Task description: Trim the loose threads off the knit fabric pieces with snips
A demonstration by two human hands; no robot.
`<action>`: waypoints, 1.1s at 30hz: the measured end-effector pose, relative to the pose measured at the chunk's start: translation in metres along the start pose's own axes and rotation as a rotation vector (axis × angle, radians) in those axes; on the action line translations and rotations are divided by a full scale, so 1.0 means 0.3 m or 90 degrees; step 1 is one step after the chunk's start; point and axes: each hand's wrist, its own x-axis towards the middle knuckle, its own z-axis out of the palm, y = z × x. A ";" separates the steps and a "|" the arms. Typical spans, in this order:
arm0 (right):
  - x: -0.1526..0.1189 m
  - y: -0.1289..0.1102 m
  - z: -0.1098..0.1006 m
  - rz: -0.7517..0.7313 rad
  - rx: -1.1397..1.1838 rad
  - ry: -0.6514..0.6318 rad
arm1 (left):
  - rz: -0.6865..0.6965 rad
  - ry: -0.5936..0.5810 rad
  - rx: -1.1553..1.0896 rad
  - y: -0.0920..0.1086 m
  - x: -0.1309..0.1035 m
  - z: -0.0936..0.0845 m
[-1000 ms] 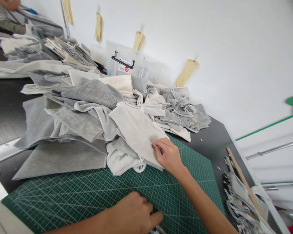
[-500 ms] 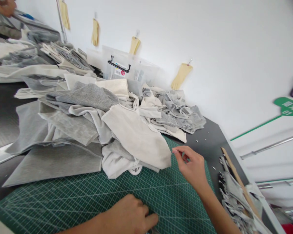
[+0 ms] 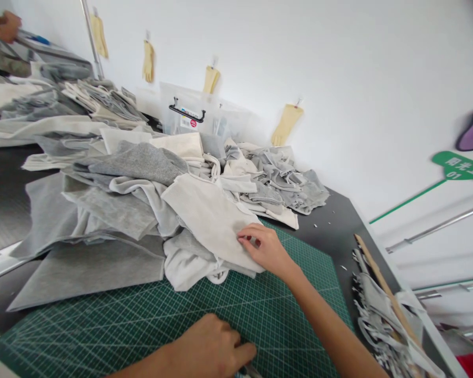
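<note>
R hand (image 3: 266,249) back at 4 o'clock end of pale cloth (image 3: 211,210), mid-view, having been clear: prob. handling resumed. Fingers (image 3: 254,229) pinched, contents unclear; L hand (image 3: 208,344), 6 o'clock, curled, grip unclear.

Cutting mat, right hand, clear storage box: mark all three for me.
Cutting mat (image 3: 236,302): head view, on its bare gridded surface.
Right hand (image 3: 268,249): head view, on the back of the hand.
Clear storage box (image 3: 189,125): head view, on its front wall.
</note>
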 end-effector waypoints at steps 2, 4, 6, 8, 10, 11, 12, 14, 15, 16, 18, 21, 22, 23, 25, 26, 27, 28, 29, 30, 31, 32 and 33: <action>0.004 0.004 0.004 -0.009 -0.019 -0.017 | 0.004 0.011 0.008 -0.002 0.001 0.009; 0.004 0.005 0.007 -0.020 -0.046 -0.040 | 0.005 0.017 0.010 -0.001 0.000 0.013; 0.006 0.005 0.009 -0.036 -0.078 -0.066 | 0.006 0.020 0.007 0.000 -0.003 0.013; 0.012 0.001 0.013 -0.053 -0.113 -0.089 | 0.002 0.019 0.003 0.003 -0.006 0.010; 0.020 -0.003 0.017 -0.067 -0.144 -0.107 | 0.001 0.014 -0.002 0.006 -0.008 0.005; 0.024 -0.005 0.020 -0.071 -0.156 -0.113 | 0.002 0.012 -0.004 0.007 -0.008 0.003; 0.026 -0.006 0.023 -0.073 -0.166 -0.117 | 0.001 0.010 -0.005 0.007 -0.007 0.001; 0.026 -0.006 0.031 -0.073 -0.179 -0.116 | 0.000 0.007 -0.007 0.007 -0.006 0.000; 0.024 -0.005 0.036 -0.071 -0.183 -0.112 | 0.000 0.007 -0.005 0.006 -0.004 0.000; 0.021 -0.003 0.040 -0.068 -0.186 -0.105 | 0.000 0.008 -0.002 0.005 -0.003 0.001; 0.013 0.000 0.046 -0.063 -0.188 -0.089 | 0.002 0.009 0.008 0.001 -0.002 0.006; -0.001 0.000 0.033 -0.053 -0.181 -0.057 | 0.013 0.009 0.011 -0.004 -0.003 0.013; -0.007 -0.002 0.020 -0.047 -0.177 -0.044 | 0.016 0.011 0.011 -0.005 -0.003 0.016; -0.017 -0.005 0.002 -0.040 -0.174 -0.030 | 0.018 0.015 0.010 -0.006 -0.004 0.018; -0.049 -0.012 -0.047 -0.018 -0.162 0.008 | 0.016 0.035 0.014 -0.007 -0.005 0.025; -0.073 -0.017 -0.077 -0.004 -0.155 0.032 | 0.013 0.047 0.016 -0.006 -0.005 0.028; -0.104 -0.020 -0.111 0.011 -0.149 0.056 | 0.012 0.057 0.017 -0.005 -0.005 0.033; -0.141 -0.023 -0.148 0.025 -0.148 0.083 | 0.010 0.066 0.017 -0.005 -0.005 0.037; -0.184 -0.023 -0.186 0.038 -0.156 0.109 | 0.010 0.072 0.016 -0.004 -0.005 0.042; -0.234 -0.021 -0.227 0.049 -0.174 0.130 | 0.010 0.075 0.012 -0.003 -0.005 0.047; -0.290 -0.015 -0.268 0.056 -0.201 0.156 | 0.008 0.077 0.009 -0.002 -0.006 0.051; -0.353 -0.005 -0.310 0.072 -0.236 0.175 | 0.005 0.078 0.005 -0.002 -0.006 0.054; -0.422 0.010 -0.349 0.099 -0.272 0.181 | 0.004 0.080 0.002 -0.002 -0.007 0.057</action>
